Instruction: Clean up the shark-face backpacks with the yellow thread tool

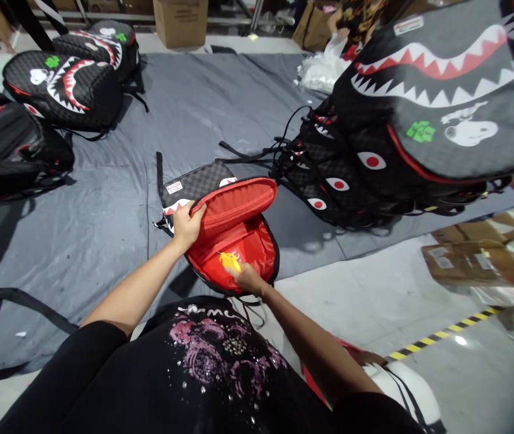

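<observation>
An open grey checkered backpack (203, 184) with a shark-mouth print and red lining (239, 232) lies on a grey sheet in front of me. My left hand (187, 224) is closed on the edge of its opened flap, holding it up. My right hand (248, 278) reaches into the red interior and pinches a small yellow-orange object (230, 261). What that object is I cannot make out.
A tall pile of matching shark backpacks (420, 120) rises at the right. More of them (64, 87) lie at the far left on the grey sheet (116, 199). Cardboard pieces (474, 259) and yellow-black floor tape (442, 333) are at the right; boxes (180, 21) stand behind.
</observation>
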### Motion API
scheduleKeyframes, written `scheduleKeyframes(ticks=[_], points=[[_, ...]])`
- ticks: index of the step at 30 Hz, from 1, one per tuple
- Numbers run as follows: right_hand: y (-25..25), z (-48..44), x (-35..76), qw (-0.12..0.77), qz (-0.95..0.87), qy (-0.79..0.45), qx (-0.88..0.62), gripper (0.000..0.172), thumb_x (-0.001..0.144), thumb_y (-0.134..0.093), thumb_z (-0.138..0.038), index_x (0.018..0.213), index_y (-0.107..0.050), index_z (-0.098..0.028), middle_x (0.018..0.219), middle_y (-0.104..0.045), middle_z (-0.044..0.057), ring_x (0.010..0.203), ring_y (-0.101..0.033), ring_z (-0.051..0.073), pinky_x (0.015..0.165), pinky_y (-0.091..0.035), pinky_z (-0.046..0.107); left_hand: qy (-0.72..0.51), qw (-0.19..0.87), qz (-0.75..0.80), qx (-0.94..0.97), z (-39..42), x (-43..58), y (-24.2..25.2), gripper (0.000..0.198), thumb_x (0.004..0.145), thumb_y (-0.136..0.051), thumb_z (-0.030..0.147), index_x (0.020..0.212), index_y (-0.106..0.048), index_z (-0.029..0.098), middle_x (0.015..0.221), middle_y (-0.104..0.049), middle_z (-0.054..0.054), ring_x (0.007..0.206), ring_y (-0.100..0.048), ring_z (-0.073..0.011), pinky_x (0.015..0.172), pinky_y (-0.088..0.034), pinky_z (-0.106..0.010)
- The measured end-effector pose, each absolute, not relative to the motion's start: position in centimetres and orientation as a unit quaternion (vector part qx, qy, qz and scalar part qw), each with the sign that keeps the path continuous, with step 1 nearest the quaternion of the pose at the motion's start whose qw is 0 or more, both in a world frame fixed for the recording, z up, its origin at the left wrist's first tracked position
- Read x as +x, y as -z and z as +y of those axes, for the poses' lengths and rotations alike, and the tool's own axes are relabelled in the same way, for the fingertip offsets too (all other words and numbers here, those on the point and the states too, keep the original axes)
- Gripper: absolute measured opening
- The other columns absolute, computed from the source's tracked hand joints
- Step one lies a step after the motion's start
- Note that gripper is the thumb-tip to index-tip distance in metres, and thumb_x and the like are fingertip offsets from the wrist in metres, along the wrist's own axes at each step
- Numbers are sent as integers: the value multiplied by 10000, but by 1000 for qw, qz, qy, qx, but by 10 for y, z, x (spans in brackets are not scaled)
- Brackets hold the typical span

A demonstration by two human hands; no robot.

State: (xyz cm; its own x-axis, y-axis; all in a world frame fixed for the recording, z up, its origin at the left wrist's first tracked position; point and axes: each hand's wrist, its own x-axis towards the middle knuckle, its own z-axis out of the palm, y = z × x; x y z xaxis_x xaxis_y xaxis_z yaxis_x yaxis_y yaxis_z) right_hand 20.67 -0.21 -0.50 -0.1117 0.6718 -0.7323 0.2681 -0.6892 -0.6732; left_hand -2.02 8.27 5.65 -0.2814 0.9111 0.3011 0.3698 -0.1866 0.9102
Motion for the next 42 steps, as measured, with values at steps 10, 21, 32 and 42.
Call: scheduleKeyframes(ticks=[10, 21, 32, 42], points=[[-100, 30, 335, -165, -443, -483, -737, 247, 652, -812, -277, 652, -582, -188, 341, -428, -43, 231, -371, 122, 276, -224, 223, -543, 252, 578, 555, 80, -25, -52, 379, 860, -527, 427, 591, -379, 204, 560, -386, 35, 564, -350, -114, 568, -271, -260], [-84, 2, 345, 141, -260, -695, -655, 527, 656, -755, -627, 828, -523, -186, 434, -244, -139, 369, -140, 25, 385, -179, 178, -541, 257, 573, 559, 76, -25, -53, 355, 860, -527, 438, 613, -451, 195, 587, -442, 24, 588, -396, -118, 585, -306, -250], [-60, -32, 354, 103, -292, -705, -638, 494, 653, -740, -614, 797, -518, -197, 403, -265, -138, 320, -202, 49, 328, -258, 196, -518, 248, 583, 575, 61, -23, -57, 297, 829, -541, 410, 661, -576, 167, 568, -513, 24, 535, -435, -103, 558, -344, -226], [-22, -57, 387, 276, -242, -619, -694, 405, 745, -696, -525, 892, -560, -172, 583, -604, -2, 542, -625, 159, 582, -553, 291, -233, 523, 495, 654, -31, -52, -49, 679, 667, -757, 495, 1306, -572, 357, 1445, -510, -10, 1352, -446, -298, 1152, -341, -414]])
